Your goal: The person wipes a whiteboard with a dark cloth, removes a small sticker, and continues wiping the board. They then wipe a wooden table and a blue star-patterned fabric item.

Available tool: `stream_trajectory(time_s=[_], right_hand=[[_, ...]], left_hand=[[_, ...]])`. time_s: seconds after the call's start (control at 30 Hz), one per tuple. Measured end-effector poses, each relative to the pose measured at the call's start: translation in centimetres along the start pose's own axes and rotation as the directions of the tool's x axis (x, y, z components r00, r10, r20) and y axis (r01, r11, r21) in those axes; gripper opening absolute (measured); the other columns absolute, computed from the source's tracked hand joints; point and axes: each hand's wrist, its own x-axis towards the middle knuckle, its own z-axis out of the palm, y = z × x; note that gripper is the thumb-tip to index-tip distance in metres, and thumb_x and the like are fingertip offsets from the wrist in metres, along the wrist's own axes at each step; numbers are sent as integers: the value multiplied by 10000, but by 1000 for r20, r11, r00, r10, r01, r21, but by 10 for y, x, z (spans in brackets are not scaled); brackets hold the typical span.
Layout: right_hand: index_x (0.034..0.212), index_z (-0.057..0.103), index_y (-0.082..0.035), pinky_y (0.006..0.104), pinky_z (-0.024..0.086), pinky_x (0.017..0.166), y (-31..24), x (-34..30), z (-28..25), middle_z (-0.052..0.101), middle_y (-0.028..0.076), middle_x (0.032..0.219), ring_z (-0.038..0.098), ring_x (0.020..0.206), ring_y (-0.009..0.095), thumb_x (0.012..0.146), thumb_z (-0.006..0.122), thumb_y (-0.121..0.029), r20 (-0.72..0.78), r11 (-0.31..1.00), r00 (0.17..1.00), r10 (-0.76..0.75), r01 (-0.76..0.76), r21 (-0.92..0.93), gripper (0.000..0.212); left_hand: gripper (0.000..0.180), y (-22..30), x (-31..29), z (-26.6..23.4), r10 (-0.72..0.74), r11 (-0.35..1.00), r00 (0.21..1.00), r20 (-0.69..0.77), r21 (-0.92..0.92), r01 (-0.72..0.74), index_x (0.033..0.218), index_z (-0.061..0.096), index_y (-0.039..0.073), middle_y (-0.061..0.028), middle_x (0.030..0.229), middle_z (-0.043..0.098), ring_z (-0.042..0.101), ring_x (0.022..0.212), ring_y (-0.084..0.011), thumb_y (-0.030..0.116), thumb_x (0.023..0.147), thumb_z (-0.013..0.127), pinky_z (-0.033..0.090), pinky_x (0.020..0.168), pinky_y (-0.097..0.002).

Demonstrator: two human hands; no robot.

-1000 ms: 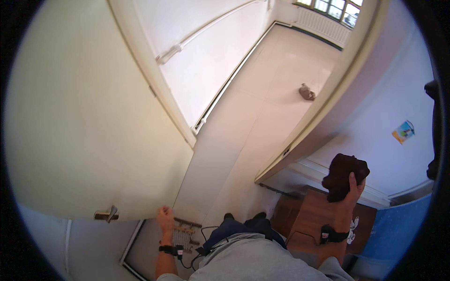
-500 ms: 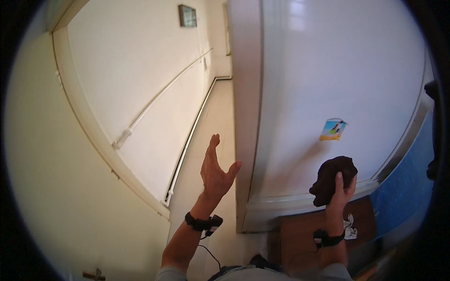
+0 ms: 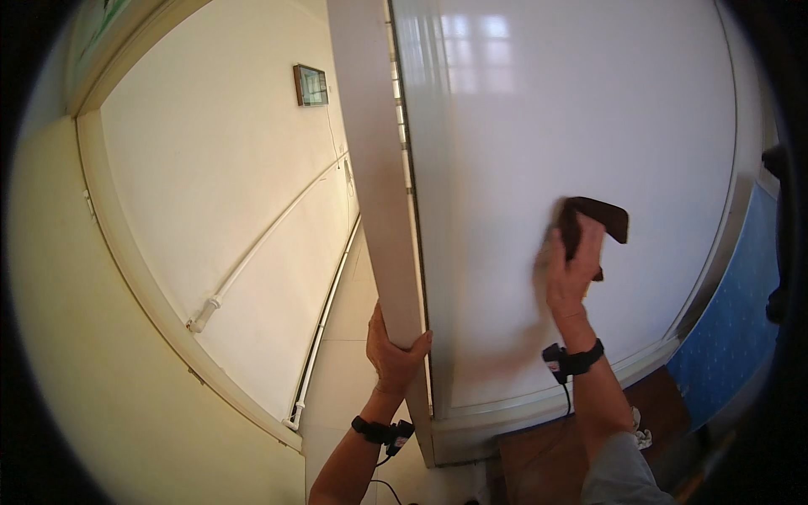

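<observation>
A tall white door [image 3: 589, 126] stands edge-on in front of me, glossy and reflecting a window. My left hand [image 3: 393, 353] grips the door's narrow edge [image 3: 374, 185], fingers wrapped around it. Against the door's face my right hand [image 3: 572, 265] presses a dark brown cloth [image 3: 599, 220]. Both wrists carry black bands with small wired devices.
A hallway runs past the door on the left, with a cream wall [image 3: 219, 194], a white pipe [image 3: 252, 261] along it and a small framed picture [image 3: 310, 84]. A blue patterned surface [image 3: 732, 337] lies at the right. Brown floor [image 3: 547, 459] shows below the door.
My left hand went from raised and spread to gripping the door's edge. My right hand lifted the cloth from beside the door frame onto the door's face.
</observation>
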Motion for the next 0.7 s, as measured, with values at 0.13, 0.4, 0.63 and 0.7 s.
stream_trajectory(time_s=[0.13, 0.4, 0.63, 0.7], right_hand=[[1249, 625, 4, 491, 471, 950, -73, -22, 39, 613, 228, 1190, 575, 1095, 440, 807, 716, -84, 243, 980, 952, -187, 165, 109, 460], [1378, 613, -111, 542, 460, 1008, -52, 45, 34, 599, 273, 1248, 562, 1160, 474, 740, 728, -85, 253, 904, 903, -348, 394, -162, 649], [1392, 612, -65, 519, 408, 1080, -44, 141, 41, 521, 287, 1367, 503, 1238, 468, 813, 694, -47, -45, 931, 940, -338, 328, -158, 586], [1410, 603, -86, 520, 402, 1098, -61, 143, 57, 512, 267, 1401, 504, 1239, 463, 800, 691, -29, -7, 904, 920, -391, 383, -189, 619]], left_hand=[[970, 1, 2, 1, 107, 994, 994, 2, 37, -107, 1468, 430, -11, -209, 1316, 604, 614, 1163, -385, 175, 630, 882, 516, 975, -477], [996, 7, 3, -2, 135, 990, 991, 3, 35, -135, 1462, 421, -19, -222, 1303, 604, 607, 1165, -404, 197, 612, 894, 517, 974, -484], [1016, 5, 2, -4, 162, 985, 987, 14, 54, -163, 1447, 420, -56, -252, 1313, 594, 607, 1175, -423, 215, 601, 914, 513, 989, -494], [1025, 5, 3, -3, 179, 982, 984, 5, 59, -179, 1444, 422, -63, -261, 1320, 591, 605, 1181, -431, 224, 597, 921, 513, 993, -493]])
